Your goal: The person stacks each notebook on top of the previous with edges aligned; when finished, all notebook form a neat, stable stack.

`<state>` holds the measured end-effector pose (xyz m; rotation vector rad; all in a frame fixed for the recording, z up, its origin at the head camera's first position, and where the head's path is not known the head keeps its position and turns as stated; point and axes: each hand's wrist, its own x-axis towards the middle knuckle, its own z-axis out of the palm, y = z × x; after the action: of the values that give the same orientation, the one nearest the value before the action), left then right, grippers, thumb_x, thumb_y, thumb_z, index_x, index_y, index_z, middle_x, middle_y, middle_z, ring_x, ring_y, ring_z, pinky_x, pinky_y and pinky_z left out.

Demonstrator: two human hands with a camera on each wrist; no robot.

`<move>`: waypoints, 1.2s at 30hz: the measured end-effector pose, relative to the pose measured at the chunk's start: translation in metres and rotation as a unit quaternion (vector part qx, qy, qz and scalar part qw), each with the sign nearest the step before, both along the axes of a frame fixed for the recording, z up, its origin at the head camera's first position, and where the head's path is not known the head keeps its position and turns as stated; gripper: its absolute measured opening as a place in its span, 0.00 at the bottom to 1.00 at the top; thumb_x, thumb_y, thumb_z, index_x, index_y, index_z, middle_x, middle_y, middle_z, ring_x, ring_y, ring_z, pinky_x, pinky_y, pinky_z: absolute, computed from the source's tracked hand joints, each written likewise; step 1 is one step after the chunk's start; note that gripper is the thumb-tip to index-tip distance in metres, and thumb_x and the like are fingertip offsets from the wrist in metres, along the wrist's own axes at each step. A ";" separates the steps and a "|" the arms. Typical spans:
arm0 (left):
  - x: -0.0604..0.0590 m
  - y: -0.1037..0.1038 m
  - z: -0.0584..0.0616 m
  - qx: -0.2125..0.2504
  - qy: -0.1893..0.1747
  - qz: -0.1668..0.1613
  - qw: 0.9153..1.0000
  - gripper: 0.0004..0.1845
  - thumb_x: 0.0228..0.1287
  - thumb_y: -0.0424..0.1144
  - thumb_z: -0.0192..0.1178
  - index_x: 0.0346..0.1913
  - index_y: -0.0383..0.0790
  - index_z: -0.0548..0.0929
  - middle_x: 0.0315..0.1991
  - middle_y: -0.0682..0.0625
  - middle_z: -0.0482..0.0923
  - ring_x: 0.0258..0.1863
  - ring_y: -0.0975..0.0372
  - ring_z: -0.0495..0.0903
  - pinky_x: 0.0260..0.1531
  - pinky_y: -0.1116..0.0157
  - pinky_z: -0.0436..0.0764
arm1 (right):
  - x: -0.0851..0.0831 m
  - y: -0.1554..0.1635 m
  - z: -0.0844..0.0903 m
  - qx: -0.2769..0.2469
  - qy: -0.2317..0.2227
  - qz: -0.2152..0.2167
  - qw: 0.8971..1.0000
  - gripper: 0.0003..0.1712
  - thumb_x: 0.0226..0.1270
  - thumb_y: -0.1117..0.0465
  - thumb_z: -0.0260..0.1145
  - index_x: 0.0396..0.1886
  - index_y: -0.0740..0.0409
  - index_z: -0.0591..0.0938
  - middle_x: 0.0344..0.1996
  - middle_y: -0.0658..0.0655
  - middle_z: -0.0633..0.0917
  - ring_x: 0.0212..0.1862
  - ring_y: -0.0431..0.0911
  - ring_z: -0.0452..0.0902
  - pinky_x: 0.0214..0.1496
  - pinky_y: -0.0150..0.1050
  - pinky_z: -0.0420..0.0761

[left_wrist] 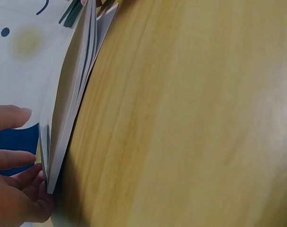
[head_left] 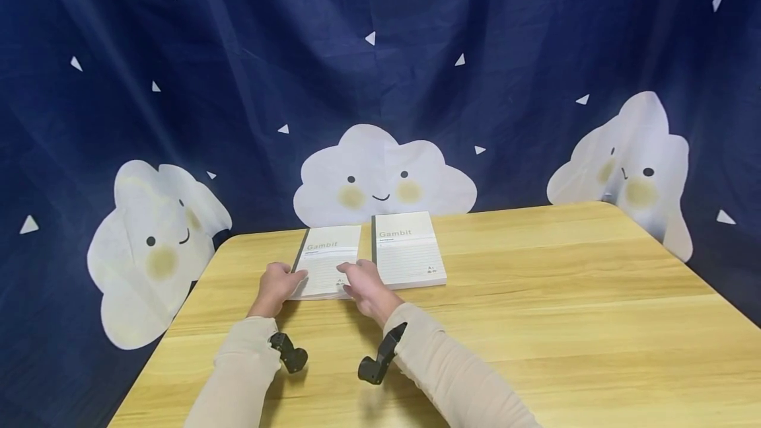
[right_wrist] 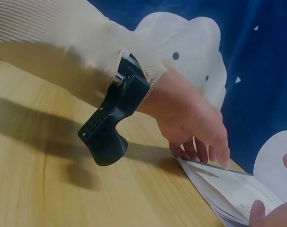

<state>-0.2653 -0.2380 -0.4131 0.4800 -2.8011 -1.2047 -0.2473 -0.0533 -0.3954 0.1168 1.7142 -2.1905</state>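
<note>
Lifting the left notebook (head_left: 329,259) by its near edge: left hand (head_left: 275,288) fingers curled under, right hand (head_left: 367,289) pressing flat on top w/ straight fingers. Next prob needs firmer two-hand grip to clear table (head_left: 535,322).

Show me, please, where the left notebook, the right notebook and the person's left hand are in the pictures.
left notebook (head_left: 329,263): head view, middle of its front cover.
right notebook (head_left: 407,253): head view, middle of its lined cover.
left hand (head_left: 277,286): head view, back of the hand at the left notebook's near left corner.
</note>
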 end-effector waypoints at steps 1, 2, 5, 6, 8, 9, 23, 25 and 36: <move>0.000 0.000 0.000 0.000 -0.001 0.000 1.000 0.13 0.59 0.40 0.59 0.25 0.34 0.70 0.23 0.47 0.64 0.24 0.57 0.65 0.21 0.68 0.63 | 0.000 0.000 0.000 0.000 -0.001 0.002 1.000 0.44 0.64 0.64 0.56 0.70 0.75 0.44 0.72 0.72 0.43 0.72 0.62 0.43 0.68 0.49 0.65; 0.000 0.000 0.000 0.000 0.000 0.001 1.000 0.13 0.59 0.40 0.59 0.24 0.34 0.70 0.22 0.47 0.63 0.24 0.58 0.65 0.21 0.68 0.63 | 0.000 -0.001 0.000 0.001 -0.003 0.003 1.000 0.43 0.64 0.64 0.56 0.70 0.75 0.44 0.72 0.71 0.44 0.72 0.61 0.44 0.68 0.48 0.65; 0.000 -0.001 0.000 0.004 0.000 0.002 1.000 0.13 0.58 0.39 0.59 0.23 0.35 0.70 0.20 0.48 0.64 0.22 0.59 0.65 0.20 0.68 0.63 | 0.000 -0.002 0.000 0.003 -0.004 0.007 1.000 0.43 0.65 0.63 0.56 0.70 0.75 0.45 0.72 0.70 0.45 0.72 0.60 0.44 0.68 0.48 0.65; 0.000 -0.001 0.000 0.005 0.001 0.003 1.000 0.13 0.58 0.39 0.59 0.23 0.35 0.71 0.21 0.48 0.65 0.22 0.59 0.65 0.20 0.68 0.63 | -0.001 -0.003 0.001 0.004 -0.004 0.009 1.000 0.43 0.65 0.63 0.56 0.70 0.75 0.45 0.72 0.70 0.45 0.72 0.60 0.44 0.68 0.48 0.65; 0.000 -0.001 0.000 0.008 0.000 0.003 1.000 0.13 0.58 0.39 0.59 0.24 0.34 0.72 0.22 0.48 0.66 0.23 0.58 0.66 0.20 0.68 0.64 | -0.001 -0.003 0.000 0.007 -0.005 0.009 1.000 0.42 0.65 0.63 0.56 0.70 0.75 0.46 0.72 0.70 0.47 0.72 0.60 0.45 0.68 0.48 0.64; 0.000 -0.001 0.000 0.010 -0.001 0.003 1.000 0.12 0.58 0.39 0.59 0.25 0.33 0.73 0.22 0.47 0.67 0.23 0.58 0.67 0.20 0.68 0.64 | -0.001 -0.004 0.000 0.009 -0.005 0.009 1.000 0.42 0.65 0.63 0.56 0.70 0.75 0.46 0.72 0.69 0.48 0.72 0.59 0.46 0.68 0.48 0.65; 0.002 -0.001 0.001 0.000 -0.003 0.002 1.000 0.14 0.59 0.41 0.59 0.34 0.28 0.79 0.29 0.43 0.74 0.28 0.56 0.71 0.22 0.68 0.68 | 0.000 -0.004 -0.001 0.039 -0.005 0.011 0.999 0.41 0.64 0.60 0.57 0.69 0.75 0.51 0.71 0.69 0.53 0.72 0.61 0.49 0.68 0.51 0.64; 0.003 -0.001 0.002 0.000 -0.003 0.002 1.000 0.14 0.59 0.41 0.59 0.34 0.28 0.79 0.29 0.43 0.74 0.29 0.56 0.71 0.23 0.68 0.68 | 0.000 -0.004 -0.002 0.040 -0.005 0.008 0.999 0.41 0.63 0.59 0.58 0.69 0.74 0.52 0.71 0.69 0.54 0.71 0.61 0.50 0.68 0.52 0.65; 0.004 -0.004 -0.002 0.002 -0.005 0.003 1.000 0.12 0.60 0.39 0.58 0.32 0.29 0.77 0.27 0.45 0.71 0.27 0.57 0.69 0.23 0.68 0.67 | -0.002 -0.004 -0.007 0.040 0.000 0.000 0.999 0.40 0.63 0.60 0.58 0.68 0.75 0.55 0.70 0.71 0.55 0.71 0.62 0.50 0.67 0.54 0.64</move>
<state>-0.2614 -0.2418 -0.4150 0.4968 -2.8042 -1.2102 -0.2492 -0.0575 -0.4022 0.1376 1.8037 -2.1222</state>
